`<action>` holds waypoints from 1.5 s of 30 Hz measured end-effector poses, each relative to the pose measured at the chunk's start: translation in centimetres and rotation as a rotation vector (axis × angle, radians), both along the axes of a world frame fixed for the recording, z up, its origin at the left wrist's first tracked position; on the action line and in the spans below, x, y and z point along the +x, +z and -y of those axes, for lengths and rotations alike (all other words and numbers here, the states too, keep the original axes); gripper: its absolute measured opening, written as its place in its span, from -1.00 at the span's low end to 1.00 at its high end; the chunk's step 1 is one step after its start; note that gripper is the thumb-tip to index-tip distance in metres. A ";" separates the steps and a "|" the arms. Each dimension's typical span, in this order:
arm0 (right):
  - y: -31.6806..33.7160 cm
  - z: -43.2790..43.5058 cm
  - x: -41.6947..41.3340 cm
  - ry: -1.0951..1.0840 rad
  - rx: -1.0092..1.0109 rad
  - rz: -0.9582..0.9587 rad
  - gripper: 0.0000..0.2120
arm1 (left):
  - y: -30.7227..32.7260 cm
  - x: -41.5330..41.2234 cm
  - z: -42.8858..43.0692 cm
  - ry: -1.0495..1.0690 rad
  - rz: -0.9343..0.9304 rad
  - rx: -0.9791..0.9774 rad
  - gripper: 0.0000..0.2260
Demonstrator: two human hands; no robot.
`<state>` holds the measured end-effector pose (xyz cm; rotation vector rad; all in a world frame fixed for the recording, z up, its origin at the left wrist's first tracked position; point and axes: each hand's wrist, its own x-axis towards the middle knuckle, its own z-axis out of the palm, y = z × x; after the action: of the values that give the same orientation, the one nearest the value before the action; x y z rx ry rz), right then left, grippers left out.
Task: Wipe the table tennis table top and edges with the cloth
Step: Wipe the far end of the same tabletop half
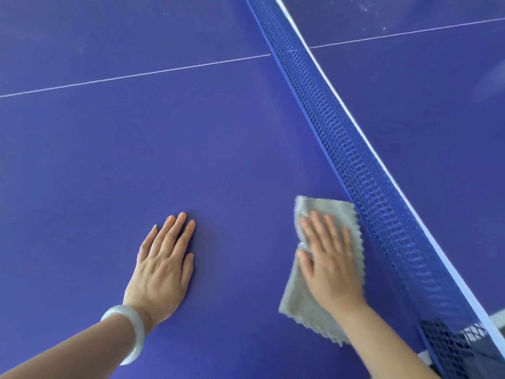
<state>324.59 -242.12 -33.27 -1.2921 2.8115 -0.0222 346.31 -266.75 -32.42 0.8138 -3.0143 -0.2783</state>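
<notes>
The blue table tennis table top (136, 146) fills the view, with a thin white centre line running across it. A grey cloth (328, 212) with zigzag edges lies flat on the top, its right edge against the foot of the net. My right hand (328, 258) presses flat on the cloth with straight fingers. My left hand (164, 261) rests flat on the bare table, fingers straight, to the left of the cloth; a pale bangle sits on its wrist.
The blue mesh net (355, 165) with a white top band runs diagonally from top centre to bottom right. Beyond it the far half of the table (410, 77) shows pale specks. The table's side edge shows at bottom right under the net end.
</notes>
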 end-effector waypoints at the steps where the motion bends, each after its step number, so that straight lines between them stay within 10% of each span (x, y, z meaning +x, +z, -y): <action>1: 0.1 -1.4 -0.6 -0.123 0.012 0.001 -0.42 | 0.0 0.1 0.0 0.000 0.002 0.001 -0.49; 6: 0.3 -0.6 4.0 -0.514 0.022 0.025 -0.36 | 0.1 0.1 -0.1 0.001 0.003 0.002 -0.49; 14: 0.0 3.1 9.5 0.263 -0.082 0.052 -0.45 | 0.1 0.6 0.2 -0.013 -0.047 0.044 -0.46; 20: 0.5 -5.9 6.4 -0.590 0.023 0.029 -0.42 | -0.2 0.6 0.0 0.014 -0.125 0.083 -0.49; 31: -0.1 -1.5 12.2 -0.395 0.043 0.036 -0.37 | 1.6 2.5 -1.4 0.168 -0.341 0.543 -0.61; 45: 0.1 -1.5 12.1 -0.369 0.013 0.051 -0.37 | -0.4 12.7 -11.0 -0.036 -0.048 0.021 -0.49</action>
<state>336.64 -240.63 -33.18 -0.7412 2.9544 -0.0490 358.99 -255.74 -32.85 0.7433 -2.9885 -0.3258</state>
